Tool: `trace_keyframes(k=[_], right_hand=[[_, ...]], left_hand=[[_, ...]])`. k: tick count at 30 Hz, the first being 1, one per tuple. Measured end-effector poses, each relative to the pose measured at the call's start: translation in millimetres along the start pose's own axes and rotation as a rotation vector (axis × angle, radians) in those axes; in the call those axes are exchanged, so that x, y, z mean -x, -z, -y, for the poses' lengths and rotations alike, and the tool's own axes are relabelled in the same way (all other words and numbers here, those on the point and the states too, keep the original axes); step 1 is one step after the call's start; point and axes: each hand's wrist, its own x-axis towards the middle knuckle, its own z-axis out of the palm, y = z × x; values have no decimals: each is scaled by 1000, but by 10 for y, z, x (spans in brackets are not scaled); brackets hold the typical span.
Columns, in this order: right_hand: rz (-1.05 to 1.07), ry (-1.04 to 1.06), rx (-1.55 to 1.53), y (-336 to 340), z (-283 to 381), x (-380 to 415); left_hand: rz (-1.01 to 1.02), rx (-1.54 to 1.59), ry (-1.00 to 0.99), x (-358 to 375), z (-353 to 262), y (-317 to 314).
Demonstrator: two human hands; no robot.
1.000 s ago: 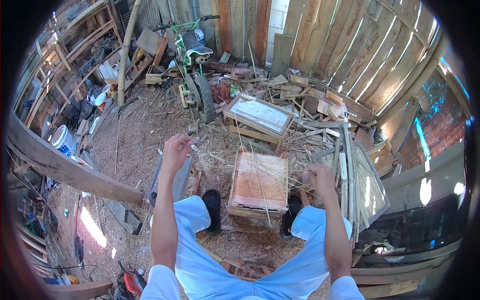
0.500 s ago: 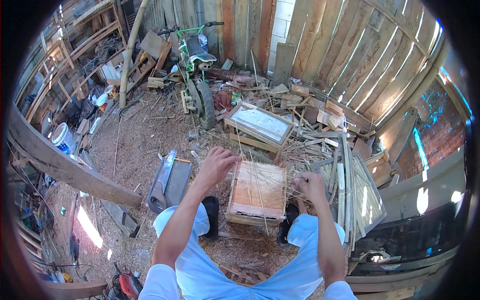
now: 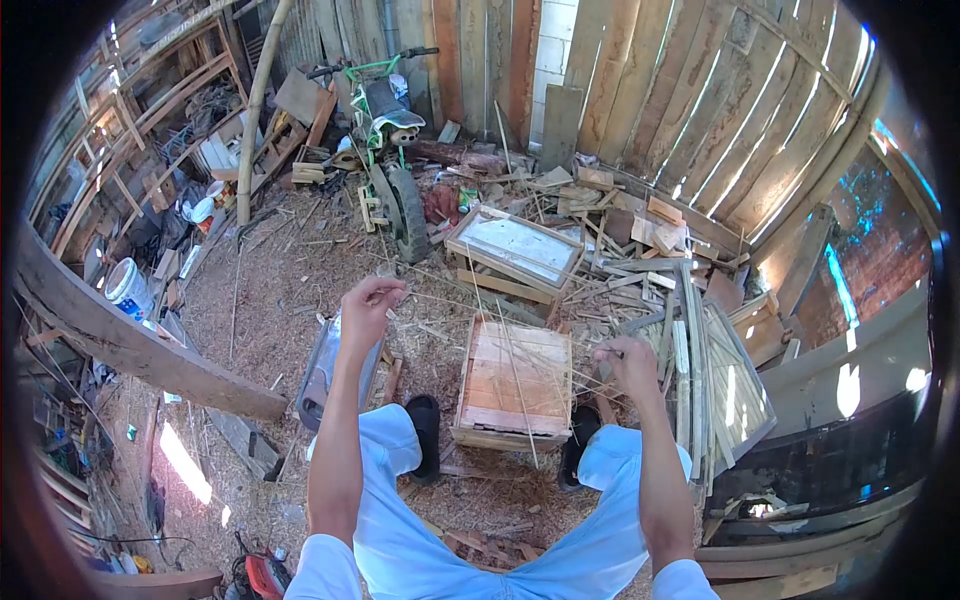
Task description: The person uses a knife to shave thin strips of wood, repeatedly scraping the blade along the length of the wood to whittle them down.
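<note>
Between my knees stands a wooden box [image 3: 515, 385] with a top of pale planks, several thin wooden strips [image 3: 512, 360] lying across it. To the left of the box my left hand [image 3: 367, 312] is raised, its fingers pinched on a thin pale strip [image 3: 435, 298] that runs off to the right. My right hand [image 3: 632, 365] is closed in a pinch by the box's right side, near the strips' ends; what it grips is very fine and looks like the same kind of strip. A handsaw [image 3: 316, 380] rests on a dark framed panel, partly hidden by my left forearm.
A framed box with a pale panel [image 3: 520, 248] lies beyond the plank box. Scrap wood [image 3: 630, 225] is heaped behind it. Glazed frames [image 3: 725, 385] lean at right. A small motorbike [image 3: 395, 170] stands at the back. A curved beam [image 3: 150, 335] crosses the left side.
My left hand has moved left, away from the box's far corner, and over the handsaw. My right hand has shifted slightly to the right. The box has stayed in place.
</note>
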Motion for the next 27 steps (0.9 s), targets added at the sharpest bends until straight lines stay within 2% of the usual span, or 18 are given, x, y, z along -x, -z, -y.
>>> trace_keyframes(k=[1, 2, 4, 6, 8, 10, 13, 16, 18, 20, 22, 24, 27], right_hand=[[-5, 6, -2, -1, 5, 5], [26, -1, -74, -11, 17, 20], [66, 5, -153, -30, 133, 37], [210, -112, -238, -23, 302, 63], [224, -75, -184, -120, 356, 95], [236, -46, -124, -210, 376, 120], [220, 2, -221, -271, 479, 125], [240, -86, -197, -313, 572, 108], [202, -2, -317, -375, 577, 75], [239, -42, -316, -395, 633, 65], [273, -75, -318, -428, 727, 40], [268, -88, -424, -478, 785, 39], [270, -36, -468, -608, 778, 48]], left_hand=[[0, 350, 190, -20, 10, 16], [-7, 346, 187, -33, 26, 24], [-140, 786, 239, -62, -58, -5], [-158, 901, 226, -79, -98, -34], [-198, 1130, 286, -94, -133, -91], [-223, 1137, 299, -133, -124, -128], [-247, 1172, 294, -184, -172, -217], [-202, 1072, 282, -220, -253, -311], [-139, 995, 222, -250, -293, -403], [-125, 996, 228, -207, -288, -571], [8, 903, 228, -98, -330, -797], [151, 887, 307, 45, -446, -1028], [198, 887, 309, 73, -551, -1136]])
